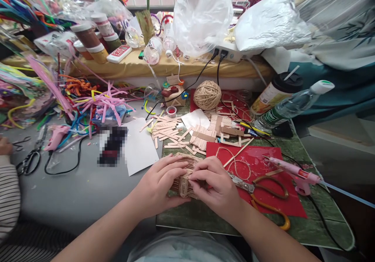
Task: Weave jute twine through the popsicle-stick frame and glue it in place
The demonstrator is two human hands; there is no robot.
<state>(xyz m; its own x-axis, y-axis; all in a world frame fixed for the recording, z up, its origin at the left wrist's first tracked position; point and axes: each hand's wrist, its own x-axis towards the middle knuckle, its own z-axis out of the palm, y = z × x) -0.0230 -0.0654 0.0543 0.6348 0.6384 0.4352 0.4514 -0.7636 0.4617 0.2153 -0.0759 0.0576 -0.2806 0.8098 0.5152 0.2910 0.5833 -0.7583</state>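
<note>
In front of me is a small ribbed piece built from craft sticks (183, 187), with twine along its top and edge. My left hand (161, 182) is wrapped around its left side and steadies it. My right hand (216, 185) has thumb and fingertips pinched at the twine on the piece; the exact grip is partly hidden by the fingers. A loose loop of twine (249, 172) lies just beyond my right hand on red paper (269, 156). Beside that hand lie scissors (252, 187) with orange-brown handles, their blades partly behind it.
Loose craft sticks (166, 131) and a twine ball (207, 94) lie beyond my hands. At right are a pink glue gun (303, 176), a water bottle (288, 107) and a lidded cup (275, 92). Another person's sleeve (8, 199) shows at left, near black scissors (31, 160).
</note>
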